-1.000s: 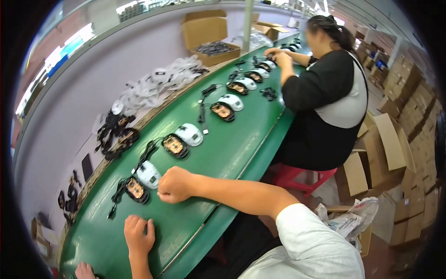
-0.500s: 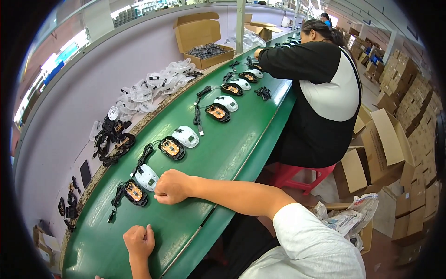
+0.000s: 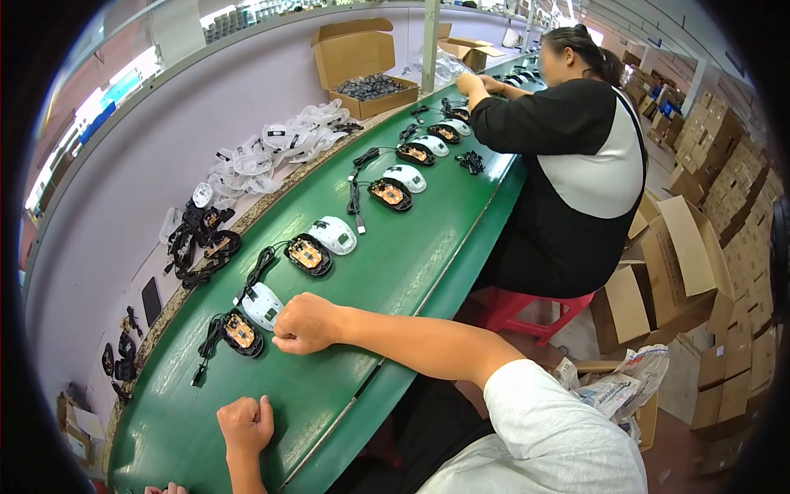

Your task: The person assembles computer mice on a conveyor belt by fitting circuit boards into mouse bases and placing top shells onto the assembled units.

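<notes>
Green belt w/ no pattern, running plain. White top shell sitting by right hand; open base showing black rim w/ orange-tan board inside. Cables black. Same white + black/orange pairs repeating up the belt, e.g. white shell & black base. Wall showing pale lilac-grey. Clear/white bags piling on ledge. Boxes brown cardboard. Stool red. Co-worker wearing black top w/ white panel. Own sleeve light grey.
</notes>
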The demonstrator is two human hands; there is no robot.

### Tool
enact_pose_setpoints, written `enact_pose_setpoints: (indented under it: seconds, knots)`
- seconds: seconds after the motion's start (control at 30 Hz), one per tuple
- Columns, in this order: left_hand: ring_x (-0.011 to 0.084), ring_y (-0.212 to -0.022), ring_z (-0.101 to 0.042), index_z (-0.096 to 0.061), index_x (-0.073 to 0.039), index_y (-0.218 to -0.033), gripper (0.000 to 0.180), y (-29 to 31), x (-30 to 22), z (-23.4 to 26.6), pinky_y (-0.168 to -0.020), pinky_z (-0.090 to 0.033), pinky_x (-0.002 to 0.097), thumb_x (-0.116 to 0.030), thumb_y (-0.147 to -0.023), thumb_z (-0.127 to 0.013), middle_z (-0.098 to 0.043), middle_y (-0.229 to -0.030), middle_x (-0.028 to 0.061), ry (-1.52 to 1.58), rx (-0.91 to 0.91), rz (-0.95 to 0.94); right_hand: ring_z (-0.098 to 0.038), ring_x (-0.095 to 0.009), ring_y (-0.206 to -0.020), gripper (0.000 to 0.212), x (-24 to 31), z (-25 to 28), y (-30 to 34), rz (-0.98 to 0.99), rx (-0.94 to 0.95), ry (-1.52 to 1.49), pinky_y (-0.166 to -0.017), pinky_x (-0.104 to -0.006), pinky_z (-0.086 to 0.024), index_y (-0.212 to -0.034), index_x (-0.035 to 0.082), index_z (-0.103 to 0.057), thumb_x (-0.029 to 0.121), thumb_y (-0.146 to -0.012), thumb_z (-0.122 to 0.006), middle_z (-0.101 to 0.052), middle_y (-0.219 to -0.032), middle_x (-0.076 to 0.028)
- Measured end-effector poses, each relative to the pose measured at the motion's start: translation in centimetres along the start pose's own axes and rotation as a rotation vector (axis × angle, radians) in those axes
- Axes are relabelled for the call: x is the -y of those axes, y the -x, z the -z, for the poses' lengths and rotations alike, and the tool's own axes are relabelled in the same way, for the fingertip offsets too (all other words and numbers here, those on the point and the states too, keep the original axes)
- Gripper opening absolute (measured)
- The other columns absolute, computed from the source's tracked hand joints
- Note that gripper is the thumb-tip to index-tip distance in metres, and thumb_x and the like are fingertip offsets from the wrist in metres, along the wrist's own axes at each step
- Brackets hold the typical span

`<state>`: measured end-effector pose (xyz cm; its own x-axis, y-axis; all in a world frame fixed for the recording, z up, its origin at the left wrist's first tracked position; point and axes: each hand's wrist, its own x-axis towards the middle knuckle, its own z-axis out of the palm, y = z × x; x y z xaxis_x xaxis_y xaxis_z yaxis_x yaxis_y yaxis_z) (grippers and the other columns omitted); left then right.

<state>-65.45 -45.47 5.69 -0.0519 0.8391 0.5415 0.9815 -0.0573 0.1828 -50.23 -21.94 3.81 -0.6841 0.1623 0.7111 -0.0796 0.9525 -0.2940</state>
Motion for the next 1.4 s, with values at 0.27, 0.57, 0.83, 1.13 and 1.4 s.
enact_pose_setpoints:
  seconds: [0.27, 0.57, 0.83, 1.13, 1.4]
  knots:
    - [0.0248, -0.041, -0.030, -0.037, -0.010, -0.053, 0.040, 0.2, 0.2, 0.0, -0.044, -0.029, 0.0358, -0.003, -0.075, -0.070, -0.039, -0.048, 0.0041, 0.002, 0.000, -0.007, -0.056, -0.033, -0.053, 0.028, -0.1, -0.1, 0.0, -0.012, -0.006, 0.010, -0.051, -0.0386, -0.045, -0.057, 0.007, -0.057, 0.021, -0.080, -0.066, -0.062, -0.059, -0.006]
    - [0.0254, -0.041, -0.032, -0.038, -0.010, -0.053, 0.040, 0.2, 0.4, 0.0, -0.044, -0.030, 0.0360, -0.003, -0.074, -0.071, -0.040, -0.048, 0.0045, 0.002, 0.001, -0.010, -0.054, -0.039, -0.054, 0.028, -0.1, -0.5, -0.2, -0.042, -0.034, -0.062, -0.052, -0.0449, -0.045, -0.056, 0.008, -0.058, 0.025, -0.077, -0.064, -0.060, -0.057, -0.012]
    - [0.0270, -0.042, -0.038, -0.042, -0.010, -0.056, 0.038, 0.6, 0.4, 0.6, -0.046, -0.035, 0.0358, -0.007, -0.079, -0.072, -0.045, -0.051, 0.0051, -0.065, 0.003, -0.034, -0.043, -0.027, -0.046, 0.035, 0.6, -0.4, -0.5, 0.067, -0.106, -0.107, -0.048, -0.0371, -0.038, -0.059, 0.010, -0.044, 0.014, -0.080, -0.071, -0.045, -0.053, -0.004]
    - [0.0266, -0.059, -0.057, -0.057, -0.009, -0.075, 0.019, 0.6, -4.3, 1.9, -0.053, -0.044, 0.0372, -0.017, -0.085, -0.071, -0.058, -0.069, 0.0055, -0.063, 0.042, -0.026, -0.039, -0.024, -0.048, 0.032, 1.3, 2.6, -0.4, -0.002, 0.040, -0.143, -0.049, -0.0356, -0.037, -0.059, 0.006, -0.047, 0.009, -0.081, -0.071, -0.049, -0.054, -0.004]
    - [0.0200, -0.063, -0.052, -0.068, -0.007, -0.087, 0.010, 8.5, -9.3, 6.9, -0.059, -0.045, 0.0307, -0.006, -0.080, -0.074, -0.058, -0.075, 0.0017, 0.173, -0.057, 0.235, -0.037, -0.023, -0.048, 0.031, 2.1, 2.7, -1.0, -0.052, 0.077, -0.202, -0.049, -0.0336, -0.035, -0.059, 0.005, -0.047, 0.005, -0.080, -0.071, -0.047, -0.054, -0.003]
